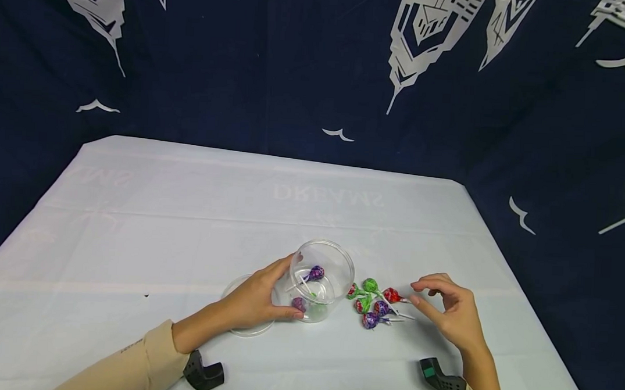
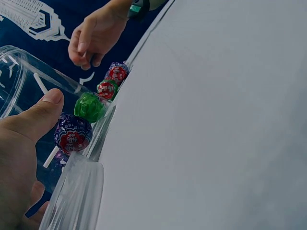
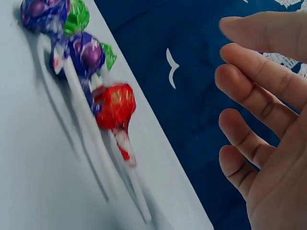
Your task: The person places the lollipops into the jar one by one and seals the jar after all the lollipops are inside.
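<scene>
My left hand (image 1: 255,297) grips a clear plastic jar (image 1: 322,255) round its side, thumb toward me. The jar tilts so its mouth shows in the head view. Inside lie a few lollipops, among them a purple-wrapped lollipop (image 1: 316,272) and a green-wrapped lollipop (image 2: 89,107). To the jar's right, several lollipops lie in a loose cluster on the table, including a red lollipop (image 1: 392,295), a green lollipop (image 1: 369,284) and a purple lollipop (image 1: 370,320). Just right of them hovers my right hand (image 1: 451,311), its fingers loosely bent and holding nothing.
A round clear lid (image 1: 251,332) lies on the table, partly under my left hand and wrist. The white-covered table (image 1: 184,247) meets a dark blue curtain (image 1: 218,69) with pale printed shapes at its far edge. A small dark speck (image 1: 147,296) lies at left.
</scene>
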The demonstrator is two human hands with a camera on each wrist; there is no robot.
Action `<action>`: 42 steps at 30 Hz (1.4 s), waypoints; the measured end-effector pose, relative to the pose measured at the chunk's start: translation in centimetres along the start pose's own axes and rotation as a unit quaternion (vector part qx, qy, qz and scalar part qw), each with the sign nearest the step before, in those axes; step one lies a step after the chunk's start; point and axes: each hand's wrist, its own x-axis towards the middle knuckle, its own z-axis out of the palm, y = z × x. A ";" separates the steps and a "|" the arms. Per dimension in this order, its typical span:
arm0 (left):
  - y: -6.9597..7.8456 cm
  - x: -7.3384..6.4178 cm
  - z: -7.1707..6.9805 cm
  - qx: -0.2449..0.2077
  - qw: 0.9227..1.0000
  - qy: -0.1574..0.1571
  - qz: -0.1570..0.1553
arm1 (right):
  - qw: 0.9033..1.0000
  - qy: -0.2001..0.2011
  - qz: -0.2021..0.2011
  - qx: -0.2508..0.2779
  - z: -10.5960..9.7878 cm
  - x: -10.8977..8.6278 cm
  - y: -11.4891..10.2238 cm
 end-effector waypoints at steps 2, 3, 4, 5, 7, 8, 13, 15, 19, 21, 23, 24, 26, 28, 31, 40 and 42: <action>0.0 0.0 0.0 0.000 1.000 0.000 -0.001 | 1.000 0.001 0.012 -0.012 -0.1 -0.2 0.1; 0.1 0.0 0.0 0.000 1.000 0.000 -0.001 | 1.000 0.001 0.016 -0.018 -0.2 -0.3 0.2; 0.1 0.0 -0.1 0.001 1.000 0.001 -0.001 | 1.000 0.001 0.021 -0.023 -0.2 -0.4 0.2; 0.1 0.0 -0.1 0.001 1.000 0.001 -0.001 | 0.999 0.000 0.025 -0.026 -0.3 -0.4 0.4; 0.1 0.0 -0.1 0.001 1.000 0.002 -0.001 | 0.999 -0.001 0.035 -0.029 -0.4 -0.5 0.6; 0.1 0.0 -0.1 0.001 1.000 0.002 0.000 | 0.999 -0.003 0.039 -0.031 -0.4 -0.6 0.8; 0.0 -0.1 0.0 0.002 1.000 0.001 -0.001 | 0.996 -0.013 0.070 -0.046 -0.6 -0.9 1.6; 0.0 -0.1 0.0 0.002 1.000 0.001 -0.002 | 0.994 -0.020 0.088 -0.062 -0.7 -1.1 1.9; 0.1 -0.2 -0.1 0.001 1.000 0.000 -0.004 | 0.985 -0.036 0.123 -0.118 -0.8 -1.3 2.5; 0.1 -0.2 0.0 0.000 1.000 0.000 -0.006 | 0.980 -0.044 0.132 -0.140 -0.9 -1.3 2.6; 0.1 -0.2 0.0 -0.001 1.000 -0.001 -0.007 | 0.978 -0.050 0.134 -0.155 -0.9 -1.4 2.7; 0.1 -0.2 0.0 -0.001 1.000 -0.001 -0.008 | 0.977 -0.054 0.133 -0.158 -0.9 -1.4 2.7; 0.2 -0.2 0.0 -0.003 1.000 -0.002 -0.007 | 0.976 -0.062 0.131 -0.163 -1.0 -1.4 2.8; 0.2 -0.1 0.0 -0.003 1.000 -0.001 -0.006 | 0.974 -0.070 0.132 -0.173 -1.0 -1.4 2.9; 0.2 -0.1 0.0 -0.004 1.000 0.000 -0.005 | 0.969 -0.078 0.137 -0.188 -1.0 -1.3 3.0; 0.2 -0.1 0.0 -0.004 1.000 0.002 0.001 | 0.957 -0.080 0.155 -0.230 -0.8 -1.1 3.1; 0.2 -0.1 0.0 -0.005 1.000 0.002 0.001 | 0.956 -0.076 0.157 -0.234 -0.8 -1.1 3.1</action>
